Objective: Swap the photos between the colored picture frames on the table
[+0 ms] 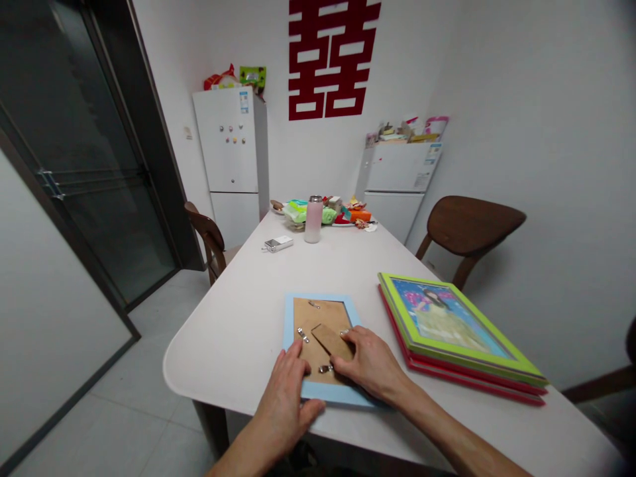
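Observation:
A light-blue picture frame (289, 318) lies face down near the table's front edge, its brown backing board (303, 311) turned up. Several small metal clips sit around the board, one of them a clip (303, 335) by the left side. My left hand (285, 391) rests on the frame's lower left part, thumb spread from the fingers, gripping nothing. With thumb and fingers, my right hand (370, 361) pinches the brown stand flap (330, 339) on the backing. That hand covers the frame's lower right part.
To the right, a green picture frame (407, 331) lies on red frames (422, 368). Farther back on the white table (223, 338) are a pink bottle (313, 222), a small silver device (278, 244) and a heap of packets (298, 212). Wooden chairs (472, 225) flank the table.

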Available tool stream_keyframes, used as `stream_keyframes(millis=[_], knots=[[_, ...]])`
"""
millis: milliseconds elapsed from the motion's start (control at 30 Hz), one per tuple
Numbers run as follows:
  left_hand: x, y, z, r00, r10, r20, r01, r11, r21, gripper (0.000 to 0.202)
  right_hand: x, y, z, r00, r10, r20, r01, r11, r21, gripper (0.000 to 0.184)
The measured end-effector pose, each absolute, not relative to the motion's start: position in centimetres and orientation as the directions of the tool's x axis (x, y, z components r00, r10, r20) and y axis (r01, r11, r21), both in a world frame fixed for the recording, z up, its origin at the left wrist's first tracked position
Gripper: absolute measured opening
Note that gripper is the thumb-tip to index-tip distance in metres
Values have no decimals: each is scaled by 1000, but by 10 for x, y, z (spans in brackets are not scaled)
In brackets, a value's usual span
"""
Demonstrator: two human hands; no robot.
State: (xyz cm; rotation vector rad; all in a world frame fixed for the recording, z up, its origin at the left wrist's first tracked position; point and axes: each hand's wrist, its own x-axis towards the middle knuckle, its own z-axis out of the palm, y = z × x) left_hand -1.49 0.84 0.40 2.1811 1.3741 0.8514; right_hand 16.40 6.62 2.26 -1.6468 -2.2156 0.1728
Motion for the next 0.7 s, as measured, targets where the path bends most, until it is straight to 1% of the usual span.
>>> stream_keyframes(millis=[100,167,267,367,533,600,700], knots=[[-15,11,5,242,939,245,593,-343,728,45,165,66,25,-247,945,215,889,309,-338,25],[-15,14,4,173,957,232,568,-290,770,48,166,65,26,-238,948,214,882,303,-361,28],[-13,19,2,106,962,253,560,-268,784,50,169,65,28,-232,950,208,872,298,-389,30],[-12,22,2,96,959,268,568,-273,776,54,172,66,29,-235,951,202,867,299,-398,29],[-9,30,11,54,965,258,572,-242,784,50,172,67,28,-234,949,209,858,303,-415,27],[-7,36,13,25,976,218,542,-197,817,49,171,67,26,-234,948,215,858,305,-413,27],[-5,46,13,-19,989,146,462,-121,879,40,173,67,21,-243,939,242,851,326,-412,30]])
